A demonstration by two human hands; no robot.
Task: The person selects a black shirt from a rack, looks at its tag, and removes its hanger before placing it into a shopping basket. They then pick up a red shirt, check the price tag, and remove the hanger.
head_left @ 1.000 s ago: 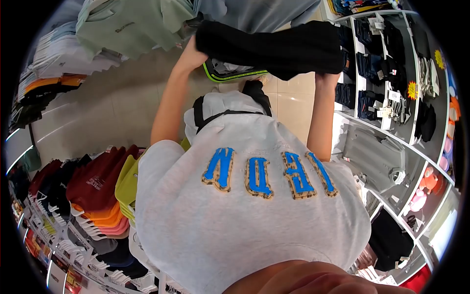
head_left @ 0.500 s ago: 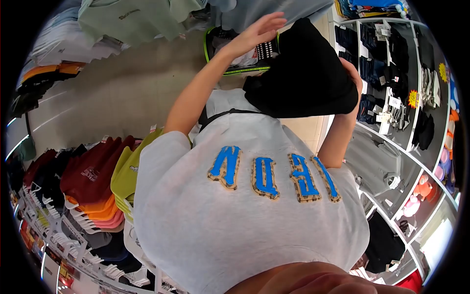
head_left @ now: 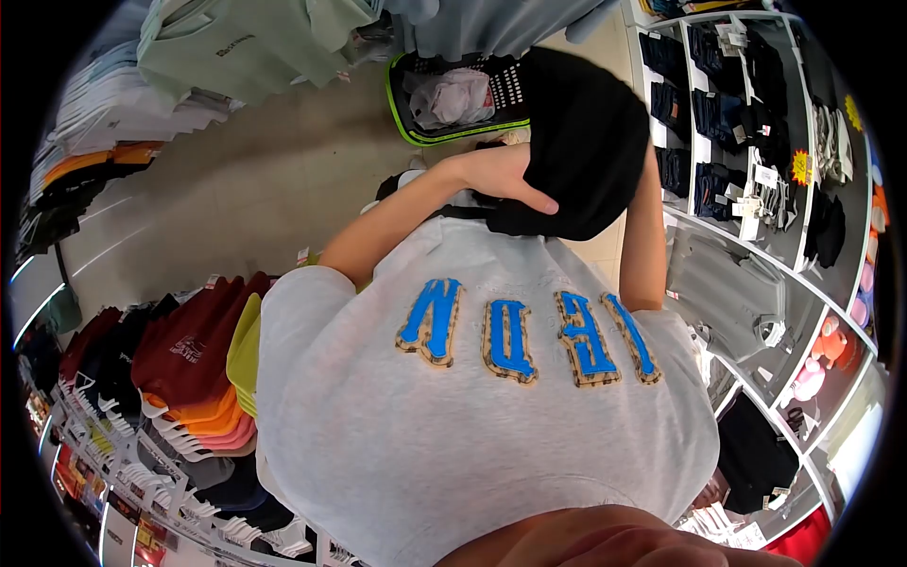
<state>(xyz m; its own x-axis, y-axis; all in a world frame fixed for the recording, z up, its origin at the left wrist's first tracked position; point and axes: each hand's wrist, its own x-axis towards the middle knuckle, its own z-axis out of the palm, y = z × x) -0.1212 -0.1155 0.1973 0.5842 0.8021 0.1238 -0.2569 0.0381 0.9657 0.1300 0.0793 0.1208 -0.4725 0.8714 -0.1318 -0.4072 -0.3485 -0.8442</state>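
Note:
A folded black garment (head_left: 590,142) is held up in front of my body, its cloth plain, with no print visible. My left hand (head_left: 501,174) grips its left edge, thumb across the near face and fingers hidden behind the cloth. On the other side my right forearm (head_left: 645,236) reaches up behind the garment. The right hand itself is covered by the black cloth, which it supports from the right. Just beyond the garment, a black basket (head_left: 402,113) with a lime-green rim stands on the floor, holding a clear plastic bag (head_left: 452,97).
Pale green shirts (head_left: 246,52) and grey-blue clothing (head_left: 491,24) hang ahead. To the left, a rack carries dark red (head_left: 194,335), orange and other garments on white hangers. White shelving (head_left: 690,94) with folded jeans (head_left: 713,128) and price tags stands on the right.
My left hand came down from open air above the basket and took hold of the garment's left edge. The garment shifted left and turned more upright, now covering my right hand.

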